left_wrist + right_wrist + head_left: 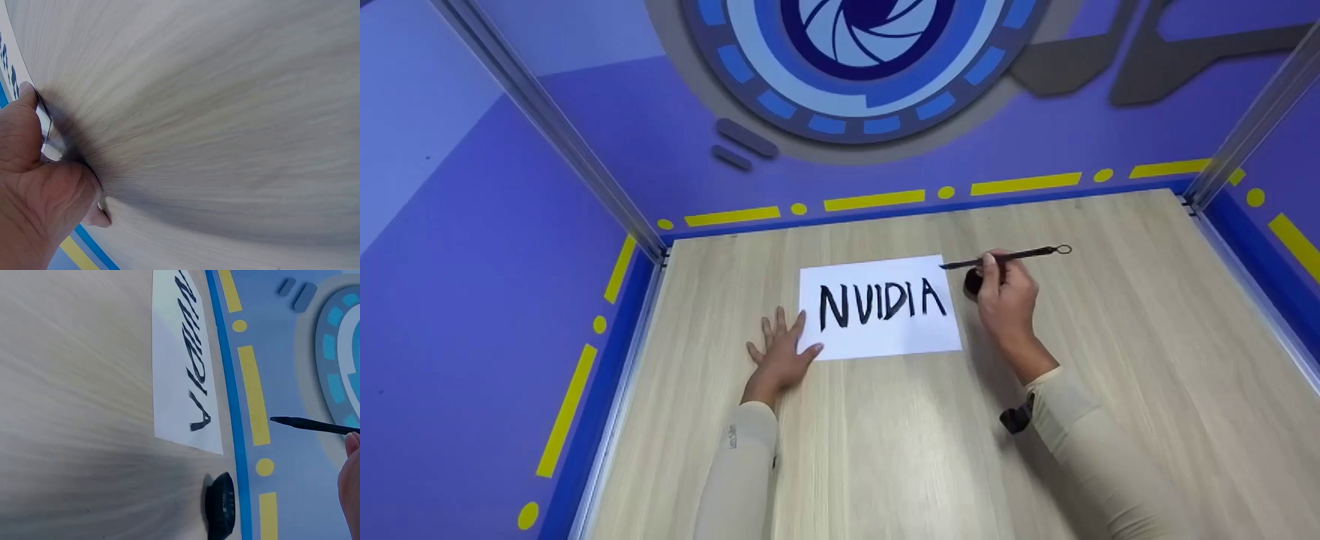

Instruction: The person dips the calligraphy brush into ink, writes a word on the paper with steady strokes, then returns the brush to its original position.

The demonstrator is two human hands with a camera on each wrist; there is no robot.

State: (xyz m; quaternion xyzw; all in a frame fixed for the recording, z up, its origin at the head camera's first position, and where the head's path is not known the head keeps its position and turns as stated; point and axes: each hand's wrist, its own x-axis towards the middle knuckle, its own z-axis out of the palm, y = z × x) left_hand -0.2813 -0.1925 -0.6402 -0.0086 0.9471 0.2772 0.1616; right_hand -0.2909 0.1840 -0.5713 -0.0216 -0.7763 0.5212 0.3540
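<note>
On the table lies a white sheet of paper (885, 343) with "NVIDIA" brushed on it in thick black strokes. My left hand (782, 358), fingers spread, rests at the paper's left edge; in the left wrist view the thumb (28, 97) touches the sheet. My right hand (1009, 298) pinches a black ink brush (1031, 255) with a loop at its end. The brush's dark tip (278, 420) points left, by the paper's top right corner, raised off the table. A small round black ink dish (973, 283) stands right of the paper, partly behind the right hand.
The wood-grain table (877, 442) is walled by blue-purple panels (487, 300) on the left, back and right. Metal posts (562, 135) rise at the back corners. A dark watch-like band (1017, 418) is on the right wrist.
</note>
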